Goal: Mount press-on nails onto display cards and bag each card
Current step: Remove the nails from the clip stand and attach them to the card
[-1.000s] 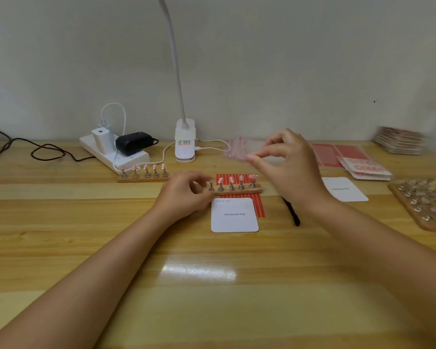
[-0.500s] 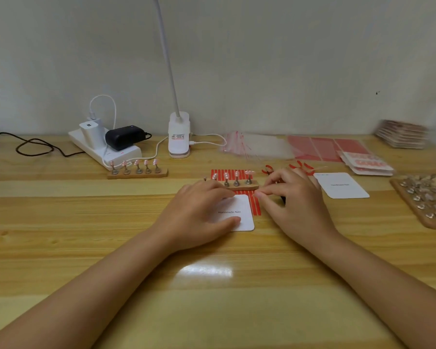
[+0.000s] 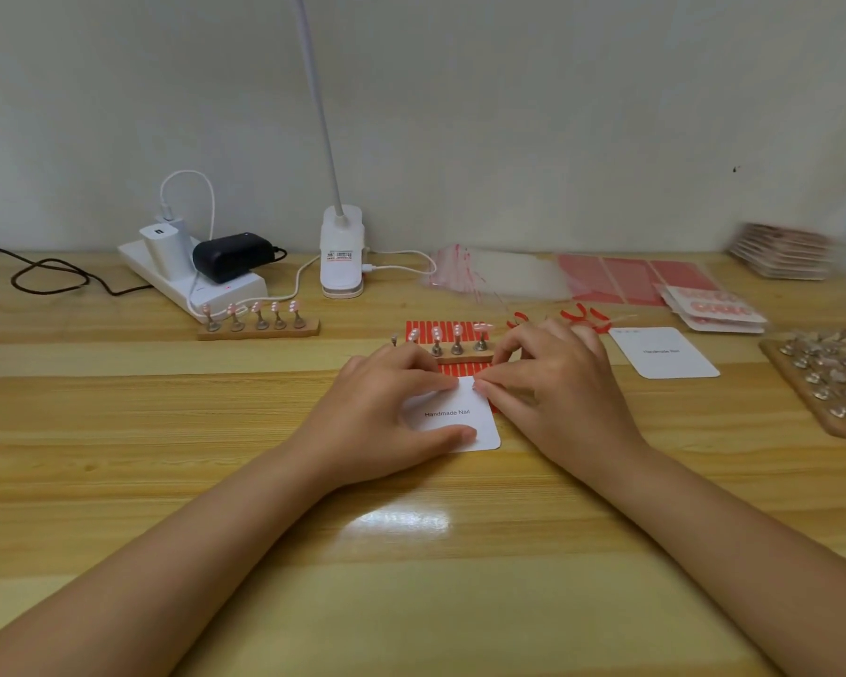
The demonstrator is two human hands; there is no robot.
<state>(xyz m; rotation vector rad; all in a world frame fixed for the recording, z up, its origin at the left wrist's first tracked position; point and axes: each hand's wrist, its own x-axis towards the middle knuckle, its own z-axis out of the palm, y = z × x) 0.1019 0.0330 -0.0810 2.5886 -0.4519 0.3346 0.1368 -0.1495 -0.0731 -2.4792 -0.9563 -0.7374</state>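
Display card (image 3: 465, 422) lay flat on table (image 3: 216, 481), dead centre, bare of nails. Your left hand (image 3: 387, 412) pinned it, thumb and forefinger spread. Your right hand (image 3: 553, 383) pinched at top edge; what it held, cannot tell. Nail stand (image 3: 455, 346) at 12 o'clock, four nails unmounted. Bags (image 3: 499, 276) at 1 o'clock. Mounting barely begun; bagging ahead.

Nail-craft workbench: nail stands (image 3: 259, 321), desk lamp (image 3: 341, 256)

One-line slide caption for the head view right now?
Both hands, left hand and right hand, press on a white display card before a wooden nail stand.
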